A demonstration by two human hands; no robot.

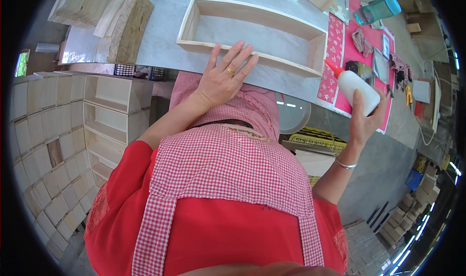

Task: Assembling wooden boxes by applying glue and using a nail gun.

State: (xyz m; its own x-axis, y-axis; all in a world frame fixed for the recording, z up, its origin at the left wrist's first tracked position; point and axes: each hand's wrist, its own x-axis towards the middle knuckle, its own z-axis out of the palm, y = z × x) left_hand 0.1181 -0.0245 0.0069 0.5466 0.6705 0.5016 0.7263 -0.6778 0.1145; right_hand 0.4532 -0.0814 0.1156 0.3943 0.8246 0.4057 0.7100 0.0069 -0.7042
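Note:
A long, shallow rectangular wooden frame (252, 57) of pale wood rests on the grey marbled tabletop, and the table surface shows through its middle. My left hand (224, 77), a gold ring on one finger, lies with fingers stretched out over the frame's near side. In my right hand (367, 112) is a white squeeze bottle (358, 91) with a red nozzle. The bottle is tilted, its nozzle pointing up and left beside the frame's right end. Whether the tip touches the wood I cannot tell.
Wooden boards (127, 26) are stacked at the left of the table. On the right a pink patterned cloth (335, 57) carries a teal bottle (378, 10), a rag (361, 42) and small items. Finished wooden boxes (109, 94) stand piled at the lower left.

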